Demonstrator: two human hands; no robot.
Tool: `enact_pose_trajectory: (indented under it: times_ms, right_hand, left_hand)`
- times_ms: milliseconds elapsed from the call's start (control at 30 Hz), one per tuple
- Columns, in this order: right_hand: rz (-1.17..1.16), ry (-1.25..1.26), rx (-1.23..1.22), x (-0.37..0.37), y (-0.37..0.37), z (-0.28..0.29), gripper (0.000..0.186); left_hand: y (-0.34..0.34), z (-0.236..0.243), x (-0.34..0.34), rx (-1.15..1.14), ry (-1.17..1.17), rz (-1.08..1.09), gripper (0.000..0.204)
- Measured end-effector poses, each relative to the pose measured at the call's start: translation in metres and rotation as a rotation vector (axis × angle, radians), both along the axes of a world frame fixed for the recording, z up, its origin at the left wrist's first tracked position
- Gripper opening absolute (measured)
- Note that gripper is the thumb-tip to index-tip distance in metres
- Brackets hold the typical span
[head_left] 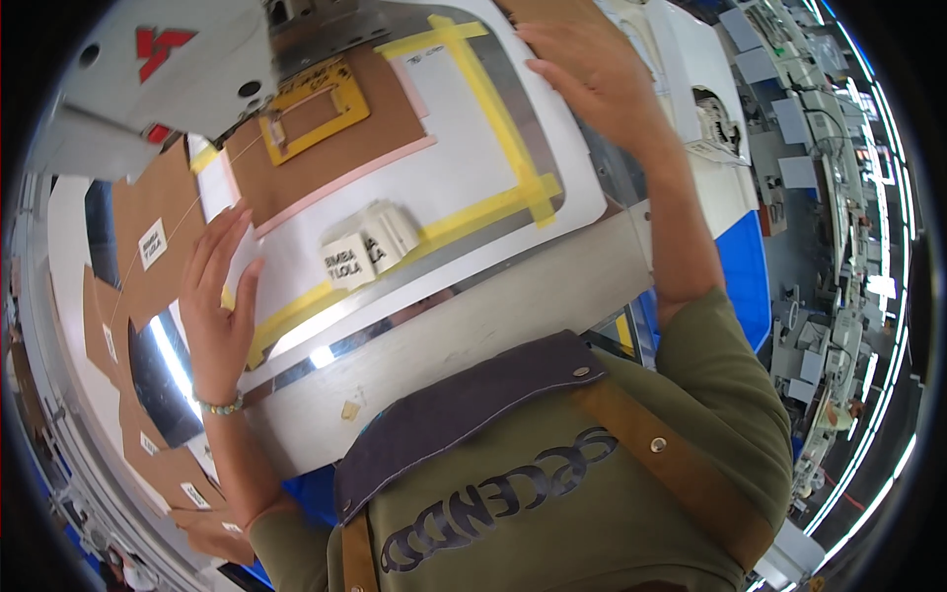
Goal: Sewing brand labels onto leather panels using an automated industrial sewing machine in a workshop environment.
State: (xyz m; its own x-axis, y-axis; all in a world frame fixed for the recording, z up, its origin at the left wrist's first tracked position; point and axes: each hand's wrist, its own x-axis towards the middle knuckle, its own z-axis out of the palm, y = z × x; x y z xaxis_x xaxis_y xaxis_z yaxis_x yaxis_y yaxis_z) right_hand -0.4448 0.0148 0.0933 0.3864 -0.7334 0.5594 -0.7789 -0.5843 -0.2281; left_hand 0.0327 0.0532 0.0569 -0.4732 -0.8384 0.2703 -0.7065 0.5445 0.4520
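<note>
My left hand (212, 296) lies with its fingers stretched out by the left edge of the white sheet (306, 217), beside a brown panel (148, 207) that bears a white label. Beyond it, under a sewing machine head (168, 79), a yellow frame (360, 99) with a cut-out sits on another brown panel (404, 133), which is bordered by pink strips. At the upper right, my right hand (592, 84) reaches over a brown piece (562, 12), fingers extended and thumb apart. A small stack of white printed labels (390, 237) rests near the sheet's front edge.
Yellow tape (493, 109) marks the sheet's border. A thread runs from the machine to the labelled brown panels, several of which hang in a chain down the left (158, 464). A white device (705, 99) stands at right, above a blue bin (745, 276).
</note>
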Motion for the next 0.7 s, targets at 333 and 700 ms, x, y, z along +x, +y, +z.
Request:
enact_pose_trajectory:
  times_ms: [333, 700]
  right_hand:
    - [0.420, 0.037, 0.310, 0.117, 0.051, -0.025, 0.065]
    - [0.507, -0.056, 0.219, 0.155, 0.042, -0.021, 0.057]
  left_hand:
    - [0.026, 0.003, -0.063, 0.130, 0.114, -0.137, 0.091]
    - [0.027, -0.002, -0.068, -0.012, 0.213, -0.111, 0.053]
